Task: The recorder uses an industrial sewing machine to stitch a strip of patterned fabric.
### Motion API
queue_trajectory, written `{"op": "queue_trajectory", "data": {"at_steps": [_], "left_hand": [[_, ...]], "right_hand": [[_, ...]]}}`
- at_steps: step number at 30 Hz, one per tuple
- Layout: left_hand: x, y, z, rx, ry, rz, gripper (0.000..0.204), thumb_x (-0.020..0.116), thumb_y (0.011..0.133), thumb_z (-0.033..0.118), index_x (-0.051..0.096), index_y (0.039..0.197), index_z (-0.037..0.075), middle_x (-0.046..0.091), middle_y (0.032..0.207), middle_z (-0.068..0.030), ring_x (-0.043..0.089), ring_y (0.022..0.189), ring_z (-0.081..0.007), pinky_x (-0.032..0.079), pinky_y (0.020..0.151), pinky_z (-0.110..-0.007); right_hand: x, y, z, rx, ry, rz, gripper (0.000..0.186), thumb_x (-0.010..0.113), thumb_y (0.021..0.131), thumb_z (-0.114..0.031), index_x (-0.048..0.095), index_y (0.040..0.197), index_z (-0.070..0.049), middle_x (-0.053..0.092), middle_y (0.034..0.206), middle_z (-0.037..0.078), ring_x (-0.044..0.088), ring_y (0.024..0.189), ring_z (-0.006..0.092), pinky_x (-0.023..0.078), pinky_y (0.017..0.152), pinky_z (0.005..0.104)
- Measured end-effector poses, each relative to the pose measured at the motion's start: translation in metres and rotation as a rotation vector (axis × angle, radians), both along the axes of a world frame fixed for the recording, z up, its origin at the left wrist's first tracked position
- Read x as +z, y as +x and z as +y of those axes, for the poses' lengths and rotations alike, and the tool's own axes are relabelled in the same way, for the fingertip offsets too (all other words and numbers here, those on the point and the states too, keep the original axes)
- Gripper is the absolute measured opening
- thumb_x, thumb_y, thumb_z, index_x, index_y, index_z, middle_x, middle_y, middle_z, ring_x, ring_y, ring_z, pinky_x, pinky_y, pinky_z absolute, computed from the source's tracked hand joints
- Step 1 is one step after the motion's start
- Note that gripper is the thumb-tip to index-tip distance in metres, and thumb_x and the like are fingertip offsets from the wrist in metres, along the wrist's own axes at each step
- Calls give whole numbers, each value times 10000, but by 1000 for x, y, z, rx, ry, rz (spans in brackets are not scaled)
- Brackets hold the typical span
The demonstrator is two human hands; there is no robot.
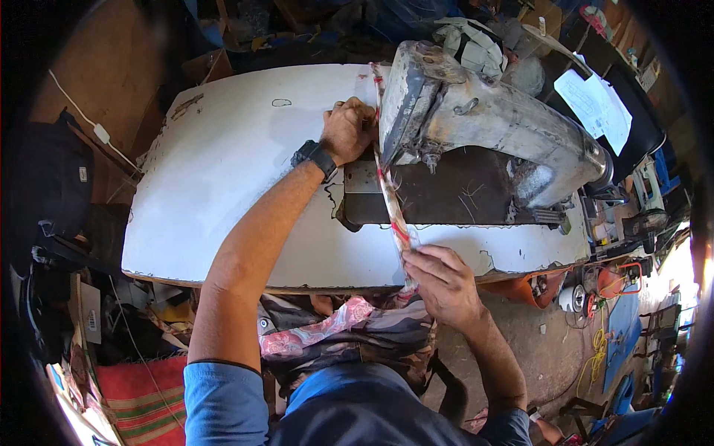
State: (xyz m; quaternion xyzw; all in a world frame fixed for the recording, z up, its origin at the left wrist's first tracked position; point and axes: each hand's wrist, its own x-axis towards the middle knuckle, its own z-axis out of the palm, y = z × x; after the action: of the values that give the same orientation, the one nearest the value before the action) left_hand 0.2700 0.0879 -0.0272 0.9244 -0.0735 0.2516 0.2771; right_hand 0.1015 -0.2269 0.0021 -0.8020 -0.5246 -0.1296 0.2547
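A narrow folded fabric strip (391, 199), pale with red patches, runs front to back under the head of a worn grey sewing machine (483, 119). My left hand (348, 130), a black watch on its wrist, is closed at the strip just left of the machine's head; its fingertips are partly hidden. Nearer to me, my right hand (444, 285) pinches the strip at the table's front edge. A pink flowered length of cloth (316, 327) lies across my lap. The needle area is hidden behind the machine's head.
The machine is set in a white tabletop (223, 163) with chipped edges. A white paper sheet (595, 108) rests beyond the machine at right. A coil of yellow cord (593, 360) lies on the floor at right, and a red striped cloth (141, 398) is at lower left.
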Motion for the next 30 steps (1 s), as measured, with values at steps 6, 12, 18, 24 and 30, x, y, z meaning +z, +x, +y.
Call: {"op": "queue_trajectory", "data": {"at_steps": [6,12,18,24,30], "left_hand": [[-2,21,9,9,-27,-23,214,814,857,284,768,1023,157,671,1114,-72,578,1139,-339,413,944,-543],[9,38,10,73,31,79,251,821,876,325,768,1065,168,667,1169,-74,583,1161,-334,411,952,-544],[11,52,18,117,47,23,165,719,905,213,741,1052,142,679,1174,-92,596,1176,-371,447,974,-564],[19,69,25,149,102,126,284,780,905,362,758,1121,179,657,1198,-80,585,1236,-339,436,1005,-577],[11,86,40,187,99,55,305,774,901,350,746,1133,154,657,1133,-83,603,1149,-351,442,963,-557]], "right_hand": [[8,21,11,-3,10,27,358,752,752,52,770,1108,19,738,1246,89,651,1181,291,574,962,401],[10,45,18,23,-41,5,359,765,727,-11,766,1085,11,732,1242,87,632,1182,272,563,965,387],[4,69,34,46,14,16,333,757,747,-2,773,1079,-2,748,1210,80,648,1140,266,574,937,380],[4,85,42,33,-12,61,381,692,784,82,768,1150,5,744,1248,104,648,1164,305,567,974,396],[5,86,52,-1,-97,-60,409,727,777,-41,742,1185,-7,683,1330,56,594,1203,276,521,1013,409]]}}
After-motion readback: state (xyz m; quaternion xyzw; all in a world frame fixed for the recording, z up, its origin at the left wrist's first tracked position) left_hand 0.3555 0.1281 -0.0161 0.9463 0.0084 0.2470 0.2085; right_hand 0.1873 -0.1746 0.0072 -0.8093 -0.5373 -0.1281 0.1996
